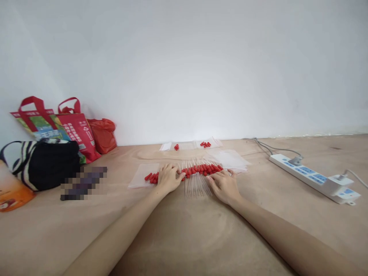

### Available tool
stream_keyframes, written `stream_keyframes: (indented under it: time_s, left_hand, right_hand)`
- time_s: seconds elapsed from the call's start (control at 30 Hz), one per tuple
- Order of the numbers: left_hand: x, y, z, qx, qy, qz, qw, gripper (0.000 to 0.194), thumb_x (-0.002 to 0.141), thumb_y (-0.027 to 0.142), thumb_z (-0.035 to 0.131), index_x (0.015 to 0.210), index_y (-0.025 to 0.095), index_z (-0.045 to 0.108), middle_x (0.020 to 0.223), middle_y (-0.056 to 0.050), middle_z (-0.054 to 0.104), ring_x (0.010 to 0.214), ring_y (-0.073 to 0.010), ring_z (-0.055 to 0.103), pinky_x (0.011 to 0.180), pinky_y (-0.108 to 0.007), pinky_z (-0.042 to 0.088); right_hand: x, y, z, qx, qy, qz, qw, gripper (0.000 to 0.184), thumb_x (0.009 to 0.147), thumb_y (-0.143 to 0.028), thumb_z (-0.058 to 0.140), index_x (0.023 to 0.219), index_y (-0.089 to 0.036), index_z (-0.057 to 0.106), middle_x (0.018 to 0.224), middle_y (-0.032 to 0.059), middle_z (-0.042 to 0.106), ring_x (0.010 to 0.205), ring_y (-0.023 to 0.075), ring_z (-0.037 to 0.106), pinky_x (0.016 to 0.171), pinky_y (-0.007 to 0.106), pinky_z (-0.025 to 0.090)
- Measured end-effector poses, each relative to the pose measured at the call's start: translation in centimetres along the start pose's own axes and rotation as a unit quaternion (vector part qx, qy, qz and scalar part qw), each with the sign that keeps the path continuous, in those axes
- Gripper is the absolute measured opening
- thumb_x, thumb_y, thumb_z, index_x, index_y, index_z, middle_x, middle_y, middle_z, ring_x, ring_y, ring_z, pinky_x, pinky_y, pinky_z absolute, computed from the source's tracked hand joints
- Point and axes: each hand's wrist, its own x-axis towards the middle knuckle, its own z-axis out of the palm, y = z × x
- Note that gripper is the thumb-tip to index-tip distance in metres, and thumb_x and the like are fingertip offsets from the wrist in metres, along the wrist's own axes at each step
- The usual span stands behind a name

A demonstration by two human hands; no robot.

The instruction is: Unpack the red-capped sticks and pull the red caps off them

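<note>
Small, smooth red pieces [202, 169], elongated and rounded, lie in a crowded band on the brown, wood-toned table [218, 237], mainly between the two hands. Thin, pale, translucent sticks [198, 188] project from the band. The band's long axis runs left to right; the sticks lie crosswise, fanned slightly, with ends pointing toward the near side and toward the smooth white wall [212, 69]. The left hand [170, 178] is half curled, palm down, over the left part of the band. The right hand [225, 184] is loosely bent at the right end. Whether either hand grips a piece cannot be told. The band reappears left of the left hand, over a flat, translucent plastic sheet [145, 170]; a stack of thin film [230, 159] lies behind the right hand. The left hand covers some pieces, the stick tips blend into the table, the lower edge cuts off both forearms [123, 234], and a dark item [86, 184] at left is pixelated beyond recognition.
</note>
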Motion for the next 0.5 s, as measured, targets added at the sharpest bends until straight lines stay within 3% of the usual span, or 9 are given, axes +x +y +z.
stream_keyframes:
  time_s: [0.1,0.23,0.37,0.5]
  left_hand:
    - [0.1,-0.1,0.1,-0.01,0.004,-0.016,1.0,0.02,0.077,0.035,0.05,0.066,0.019,0.057,0.079,-0.004,0.057,0.085,-0.0216,0.049,0.075,-0.035,0.035]
    - [-1.3,-0.3,-0.7,-0.035,0.073,-0.026,0.996,0.02,0.079,0.033,0.047,0.069,0.018,0.058,0.08,-0.005,0.056,0.083,-0.0213,0.049,0.073,-0.034,0.036]
    - [-3.8,-0.7,-1.7,-0.064,0.112,0.062,0.99,0.015,0.079,0.029,0.048,0.075,0.018,0.058,0.082,-0.004,0.057,0.082,-0.0195,0.05,0.073,-0.033,0.036]
    - [-5.5,-0.6,-2.0,-0.065,0.12,0.157,0.978,0.011,0.078,0.026,0.05,0.075,0.019,0.057,0.082,-0.004,0.059,0.084,-0.019,0.05,0.075,-0.034,0.035]
  right_hand:
    - [0.0,0.1,0.2,0.0,0.007,-0.009,1.0,0.031,0.086,-0.035,0.037,0.075,-0.024,0.064,0.074,0.0009,0.066,0.08,0.0163,0.053,0.087,0.041,0.018]
    - [-0.1,0.4,0.6,0.022,0.018,-0.032,0.999,0.027,0.085,-0.034,0.038,0.079,-0.023,0.063,0.076,0.0016,0.065,0.079,0.0162,0.054,0.087,0.04,0.023]
    - [-0.2,0.4,0.9,0.064,0.059,-0.08,0.993,0.032,0.082,-0.035,0.042,0.107,-0.019,0.054,0.098,0.0085,0.058,0.092,0.0188,0.051,0.081,0.034,0.035]
    - [-0.2,-0.2,0.4,0.03,0.076,-0.152,0.985,0.051,0.079,-0.038,0.048,0.124,-0.016,0.04,0.119,0.0137,0.045,0.107,0.0224,0.042,0.087,0.036,0.035]
